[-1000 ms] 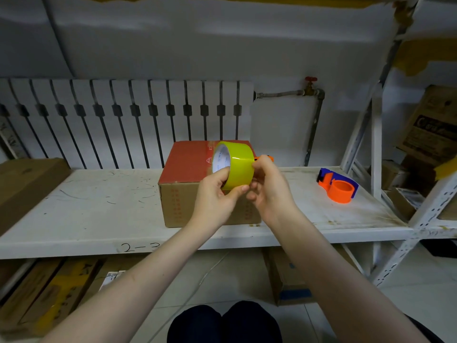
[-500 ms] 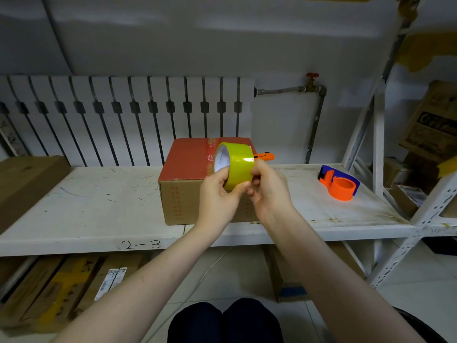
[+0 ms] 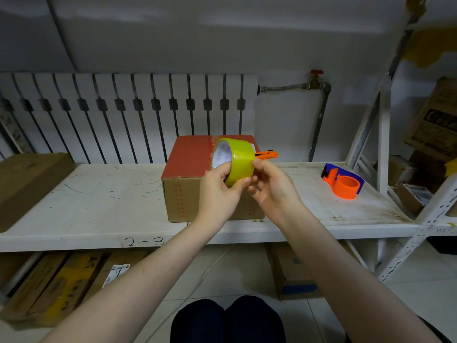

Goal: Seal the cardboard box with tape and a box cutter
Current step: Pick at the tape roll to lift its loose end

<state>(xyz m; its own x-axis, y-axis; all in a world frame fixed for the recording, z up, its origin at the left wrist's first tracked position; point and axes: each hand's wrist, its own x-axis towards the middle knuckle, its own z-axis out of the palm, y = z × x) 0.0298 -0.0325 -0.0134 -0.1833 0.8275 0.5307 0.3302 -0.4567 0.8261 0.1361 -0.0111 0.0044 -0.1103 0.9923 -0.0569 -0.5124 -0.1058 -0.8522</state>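
A cardboard box [image 3: 188,179] with a red top stands on the white shelf [image 3: 99,206], near its front edge. I hold a yellow-green tape roll [image 3: 238,162] on edge above the box. My left hand [image 3: 218,194] grips the roll from below, thumb inside the core. My right hand [image 3: 272,186] pinches at the roll's lower right rim with its fingertips. An orange box cutter [image 3: 267,154] lies just behind the roll, at the box's right side; my right hand hides part of it.
An orange and blue tape dispenser [image 3: 343,183] lies on the shelf to the right. A flat brown carton [image 3: 27,181] rests at the left end. A radiator [image 3: 128,115] lines the wall behind. Boxes fill the side rack [image 3: 435,134] and the floor under the shelf.
Both hands and the roll stay in almost the same spot above the box. The right fingertips have shifted slightly along the roll's rim.
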